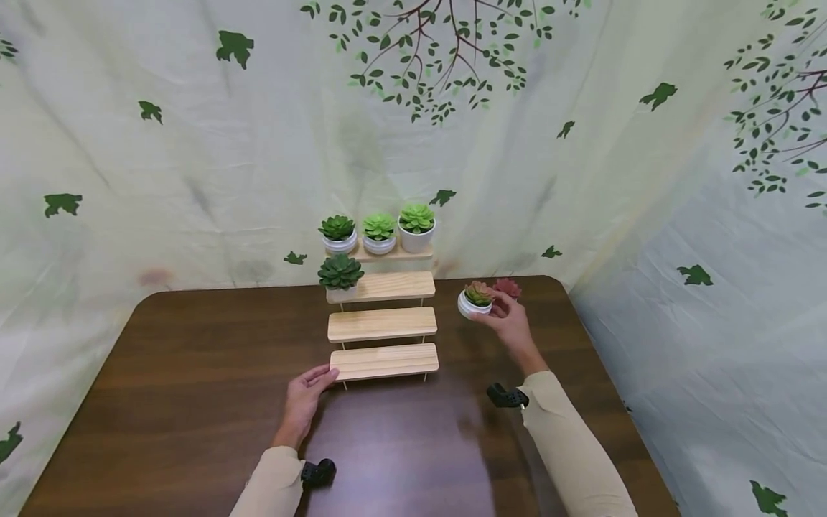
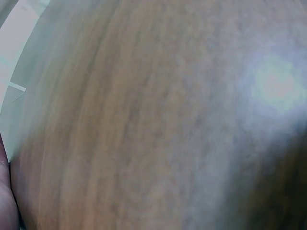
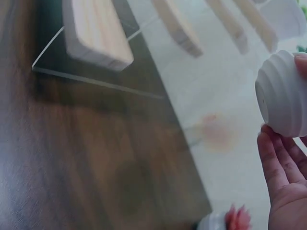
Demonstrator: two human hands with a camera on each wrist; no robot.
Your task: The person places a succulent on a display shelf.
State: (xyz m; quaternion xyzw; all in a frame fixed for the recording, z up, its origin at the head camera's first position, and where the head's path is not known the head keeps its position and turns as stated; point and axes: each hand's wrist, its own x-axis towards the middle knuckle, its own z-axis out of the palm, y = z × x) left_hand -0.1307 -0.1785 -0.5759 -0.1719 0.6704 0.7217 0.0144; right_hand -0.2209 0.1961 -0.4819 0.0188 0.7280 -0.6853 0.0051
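Note:
My right hand (image 1: 513,327) holds a potted succulent (image 1: 478,296) with red-green leaves above the table's right side. Its white ribbed pot (image 3: 283,93) sits between thumb and fingers in the right wrist view, tilted. At the left end of the lowest step of a four-step wooden stand (image 1: 384,362), my left hand (image 1: 305,398) grips the board's corner with thumb and fingers. In the left wrist view only a sliver of that hand (image 2: 7,201) shows at the edge.
Three green potted succulents, one a bright green plant (image 1: 416,219), line the top step. A dark green succulent (image 1: 340,274) stands at the left of the second step. A red succulent (image 1: 507,288) is behind my right hand on the brown table (image 1: 213,373). Leaf-print cloth (image 1: 271,158) hangs behind.

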